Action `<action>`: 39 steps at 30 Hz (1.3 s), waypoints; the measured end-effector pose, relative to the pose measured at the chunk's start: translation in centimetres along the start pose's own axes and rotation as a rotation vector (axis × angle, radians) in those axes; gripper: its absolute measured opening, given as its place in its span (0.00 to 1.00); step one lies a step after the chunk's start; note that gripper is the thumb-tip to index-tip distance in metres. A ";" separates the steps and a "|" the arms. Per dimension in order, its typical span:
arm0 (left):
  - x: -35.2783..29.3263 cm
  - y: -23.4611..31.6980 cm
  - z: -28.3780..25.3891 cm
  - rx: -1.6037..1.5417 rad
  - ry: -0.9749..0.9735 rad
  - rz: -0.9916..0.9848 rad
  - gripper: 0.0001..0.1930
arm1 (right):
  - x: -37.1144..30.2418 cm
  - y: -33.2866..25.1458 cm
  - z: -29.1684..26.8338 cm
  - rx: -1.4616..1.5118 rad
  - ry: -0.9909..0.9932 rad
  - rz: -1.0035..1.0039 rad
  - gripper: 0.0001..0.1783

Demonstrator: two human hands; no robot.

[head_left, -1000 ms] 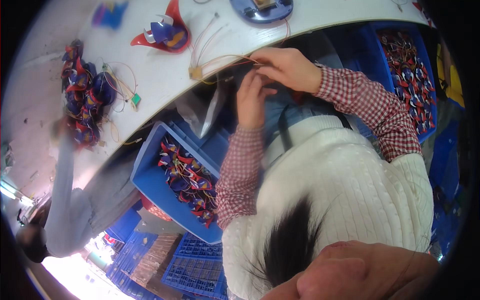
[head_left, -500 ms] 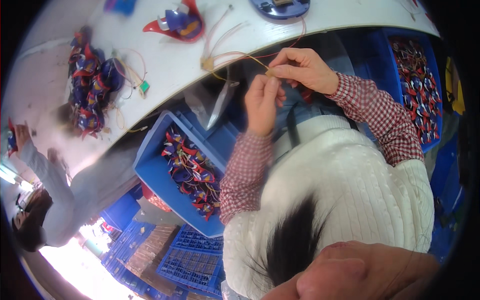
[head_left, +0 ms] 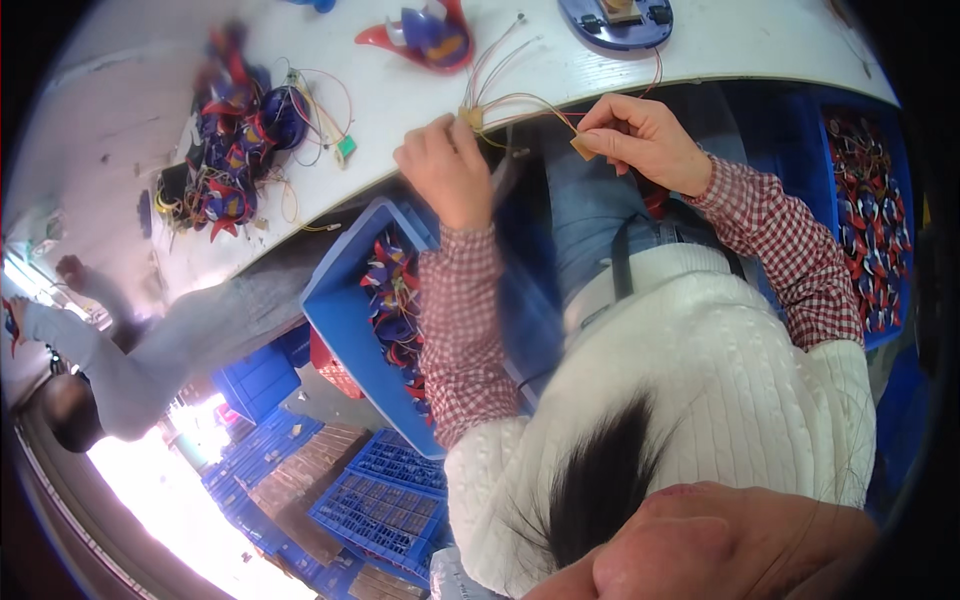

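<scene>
My right hand (head_left: 645, 145) pinches a small tan circuit board (head_left: 582, 149) between thumb and fingers, just past the table's edge. Thin wires run from it to a second small tan board (head_left: 471, 116) on the white table, from which more loose wires fan out. My left hand (head_left: 447, 172) is at the table edge beside that second board, its back up and fingers curled; what lies under the fingertips is hidden. Behind the boards sits a red and blue plastic toy-like shell (head_left: 430, 38). A blue oval housing (head_left: 618, 22) with a wire lies further right.
A heap of red and blue shells with wires (head_left: 240, 140) and a green connector (head_left: 346, 146) lie left on the table (head_left: 370, 120). Blue bins (head_left: 345, 300) (head_left: 830, 200) of similar parts flank me. At far left, another person's arm (head_left: 70, 325) shows.
My left hand has left the small tan board in my right hand and moved left to the table edge. My right hand keeps its pinch. The whole view has shifted slightly.
</scene>
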State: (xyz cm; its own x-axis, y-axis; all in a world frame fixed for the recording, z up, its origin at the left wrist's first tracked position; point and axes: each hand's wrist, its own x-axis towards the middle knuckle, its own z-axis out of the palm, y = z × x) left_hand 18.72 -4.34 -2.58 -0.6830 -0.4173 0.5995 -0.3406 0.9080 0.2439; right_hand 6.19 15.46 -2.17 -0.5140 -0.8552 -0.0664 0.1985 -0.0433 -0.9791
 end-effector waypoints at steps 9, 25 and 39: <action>1.3 0.5 0.3 -0.162 -0.156 -0.251 0.05 | -0.1 -0.5 -0.5 -0.068 -0.034 0.052 0.05; 3.5 -0.2 0.9 -0.926 -0.384 -0.656 0.07 | 0.4 0.3 -0.9 0.017 -0.016 0.056 0.06; -9.0 2.0 2.1 -0.605 -0.321 -0.733 0.30 | 0.2 0.0 -0.9 0.106 0.020 0.101 0.05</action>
State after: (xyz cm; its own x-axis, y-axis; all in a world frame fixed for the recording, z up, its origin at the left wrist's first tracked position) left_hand 22.81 1.09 -9.08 -0.6085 -0.7908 -0.0664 -0.4226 0.2521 0.8705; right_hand 5.34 15.79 -2.35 -0.5036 -0.8474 -0.1681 0.3362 -0.0130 -0.9417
